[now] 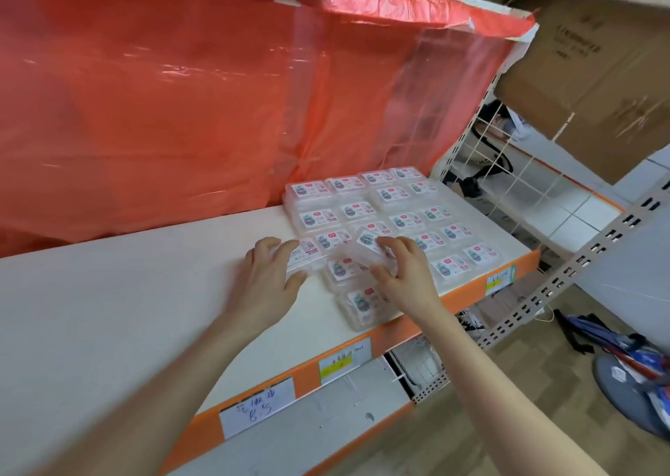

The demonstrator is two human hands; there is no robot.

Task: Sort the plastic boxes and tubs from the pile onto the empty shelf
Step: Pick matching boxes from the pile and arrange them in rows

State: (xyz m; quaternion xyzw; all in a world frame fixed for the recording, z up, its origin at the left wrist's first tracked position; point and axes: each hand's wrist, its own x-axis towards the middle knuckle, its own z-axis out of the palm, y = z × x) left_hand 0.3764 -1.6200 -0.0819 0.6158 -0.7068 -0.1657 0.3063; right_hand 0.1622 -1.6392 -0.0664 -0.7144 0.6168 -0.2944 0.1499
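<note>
Head view shows the left hand (270,274) curled round a clear box (308,256) and the right hand (402,272) pinching a tilted box (364,243), likely to extend the rows (406,218) at two o'clock on the shelf (145,294).

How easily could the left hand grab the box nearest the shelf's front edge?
Probably yes. The front box lies in the open near the left hand, with bare shelf between, though its fingers hold another box now.

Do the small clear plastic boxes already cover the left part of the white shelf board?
No, the small clear plastic boxes sit only at the right end of the white shelf board; its left part is bare.
</note>
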